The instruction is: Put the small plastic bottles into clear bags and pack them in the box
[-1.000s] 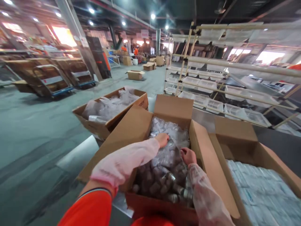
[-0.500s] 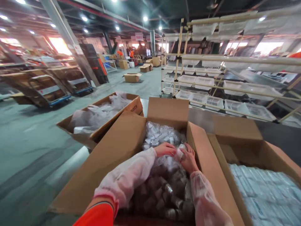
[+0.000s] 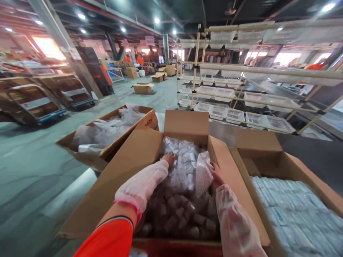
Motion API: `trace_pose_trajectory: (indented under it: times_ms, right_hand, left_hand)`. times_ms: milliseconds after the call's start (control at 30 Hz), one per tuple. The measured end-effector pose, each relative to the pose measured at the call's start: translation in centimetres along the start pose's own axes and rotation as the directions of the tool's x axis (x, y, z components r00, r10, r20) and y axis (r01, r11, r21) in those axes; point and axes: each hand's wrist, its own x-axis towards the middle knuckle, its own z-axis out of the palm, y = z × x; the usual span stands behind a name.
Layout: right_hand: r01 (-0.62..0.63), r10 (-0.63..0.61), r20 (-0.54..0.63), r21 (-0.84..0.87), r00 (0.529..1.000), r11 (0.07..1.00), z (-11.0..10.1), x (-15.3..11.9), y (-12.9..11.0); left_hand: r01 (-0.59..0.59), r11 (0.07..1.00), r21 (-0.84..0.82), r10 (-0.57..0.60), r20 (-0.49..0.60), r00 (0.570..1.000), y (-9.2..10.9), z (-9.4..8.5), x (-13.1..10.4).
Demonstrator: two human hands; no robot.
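Note:
In the middle cardboard box point(image 3: 146, 146), a clear plastic bag point(image 3: 184, 178) full of small white pieces lies over many loose, dull cylindrical pieces point(image 3: 182, 214). My left hand point(image 3: 169, 159) rests on the bag's left side, its fingers spread and touching the plastic. At the box's right wall, my right hand point(image 3: 217, 175) is closed on the edge of a sheet of bubble wrap point(image 3: 203, 173), which hangs over the bag's right part. Some of the right fingers are hidden behind it. White sleeve covers reach from both wrists up the forearms.
Left of the middle box stands another box point(image 3: 150, 121) with crumpled clear plastic. On the right, an open box point(image 3: 257, 160) holds rows of clear-wrapped packs point(image 3: 294, 210). Behind is a tube rack point(image 3: 197, 67) with white bins. Loaded trolleys point(image 3: 40, 103) stand at far left.
My hands have moved apart, the left one leftward onto the bag. The small white piece between them is no longer visible; bubble wrap now shows spread at my right hand. The view has shifted slightly.

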Motion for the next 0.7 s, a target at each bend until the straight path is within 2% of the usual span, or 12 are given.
trace_pose_trajectory:
  times_ms: [133,200,300,333,367,433,467,500,533,633,700]
  right_hand:
    - [-0.015,0.015,-0.034,0.020,0.999,1.000,0.4,-0.7,-0.1]
    - [-0.013,0.014,-0.018,0.036,1.000,0.999,0.8,-1.1,-0.5]
    - [-0.021,0.002,0.155,0.119,0.988,0.993,1.8,-2.0,-1.5]
    - [-0.030,-0.007,0.233,0.155,0.972,0.987,2.0,-2.5,-2.0]
    - [-0.042,-0.019,0.306,0.189,0.952,0.981,2.1,-2.9,-2.4]
    - [-0.074,-0.035,0.418,0.243,0.908,0.967,1.7,-3.9,-3.0]
    - [-0.093,-0.038,0.451,0.263,0.892,0.960,1.3,-4.3,-3.2]
    - [-0.112,-0.035,0.471,0.280,0.882,0.953,0.7,-4.6,-3.4]
    - [-0.132,-0.027,0.477,0.297,0.879,0.946,0.0,-4.9,-3.4]
    - [-0.163,-0.007,0.418,0.369,0.909,0.915,-1.9,-5.4,-3.1]
    - [-0.206,-0.014,0.399,0.503,0.917,0.839,-2.8,-6.0,-2.7]
  left_hand:
    - [0.078,0.992,-0.098,-0.086,-0.086,0.993,0.1,-2.1,-2.5]
    - [0.070,0.978,-0.195,-0.093,-0.109,0.990,0.8,-3.0,-4.0]
    - [-0.011,0.926,-0.377,-0.031,-0.104,0.994,2.7,-3.3,-6.6]
    - [-0.038,0.865,-0.501,-0.006,-0.087,0.996,3.4,-3.2,-7.4]
    - [-0.052,0.763,-0.645,0.019,-0.058,0.998,4.1,-3.0,-8.2]
    - [-0.029,0.469,-0.883,0.070,0.004,0.998,5.2,-2.4,-9.6]
    - [0.000,0.326,-0.945,0.089,0.030,0.996,5.6,-2.1,-10.2]
    - [0.032,0.221,-0.975,0.094,0.054,0.994,5.9,-1.8,-10.8]
    - [0.061,0.157,-0.986,0.082,0.074,0.994,6.1,-1.6,-11.2]
    - [0.151,-0.085,-0.985,0.038,0.148,0.988,6.5,-1.1,-12.0]
    - [0.209,-0.266,-0.941,0.022,0.211,0.977,6.7,-0.9,-12.0]
